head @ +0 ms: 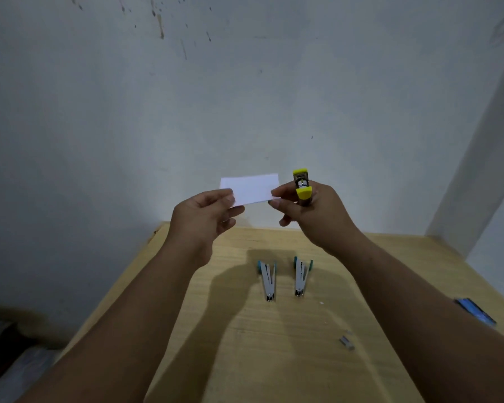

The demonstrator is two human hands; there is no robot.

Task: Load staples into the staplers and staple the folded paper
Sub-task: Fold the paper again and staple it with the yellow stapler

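Everything I place here is told from the desk (245, 359), a pale wood-grain top that runs away from me to a grey-white wall (245, 97). Off the desk's left edge the floor is dark and blurred; I cannot tell what lies there. The wall behind the desk is stained with dark drips and specks near the top.

Above the desk's far edge, my left hand (204, 216) pinches the left end of the folded paper (249, 189) between thumb and fingers (230, 196). The white slip is held level in the air against the wall. My right hand (312, 216) touches the paper's right end with its fingertips while its other fingers curl round a yellow stapler (302, 187), held upright.

On the desk, about mid-depth, two teal staplers (268, 282) lie side by side, opened out flat, apart from each other. Nearer me and to the right lies a short strip of staples (346, 343). At the desk's right edge sits a blue box (474, 312), partly behind my forearm. Right of the desk a pale wall corner rises.
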